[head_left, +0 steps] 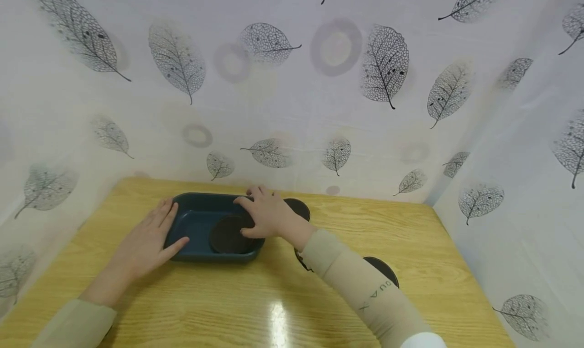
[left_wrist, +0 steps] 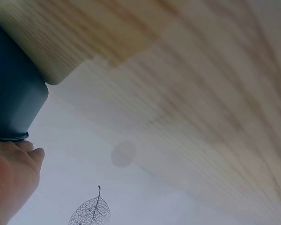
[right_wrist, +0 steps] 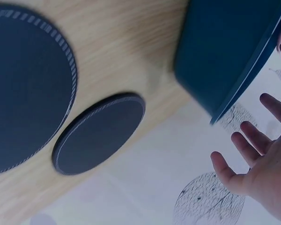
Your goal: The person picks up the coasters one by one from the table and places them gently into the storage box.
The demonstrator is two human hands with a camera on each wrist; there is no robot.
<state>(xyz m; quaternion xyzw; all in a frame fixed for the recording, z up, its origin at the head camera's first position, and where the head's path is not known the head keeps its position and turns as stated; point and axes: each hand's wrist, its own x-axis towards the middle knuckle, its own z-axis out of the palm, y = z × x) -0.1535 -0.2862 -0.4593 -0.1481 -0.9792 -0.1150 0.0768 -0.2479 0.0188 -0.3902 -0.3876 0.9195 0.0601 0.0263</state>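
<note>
Toward ten o'clock on the wood-grain counter (head_left: 201, 307) sits a deep blue rectangular tray (head_left: 196, 229), upright; its glossy walls suggest something stiff and rather slippery, probably light if moulded plastic, and the rim at its three and nine o'clock ends looks the surest hold. Of the hands, the left hand (head_left: 147, 237) rests at the nine o'clock end, fingers nearly straight, thumb spread apart over the near corner; the right hand (head_left: 268, 216) is over the three o'clock end, fingers loosely splayed, gripping nothing visible, though whether its thumb touches anything I cannot tell. Within the tray, toward four o'clock, lies a round black disc (head_left: 225, 235), likely thin, light and firm, better pinched by its edge than its face. Other black discs (head_left: 299, 208) lie on the counter toward one and three o'clock.
</note>
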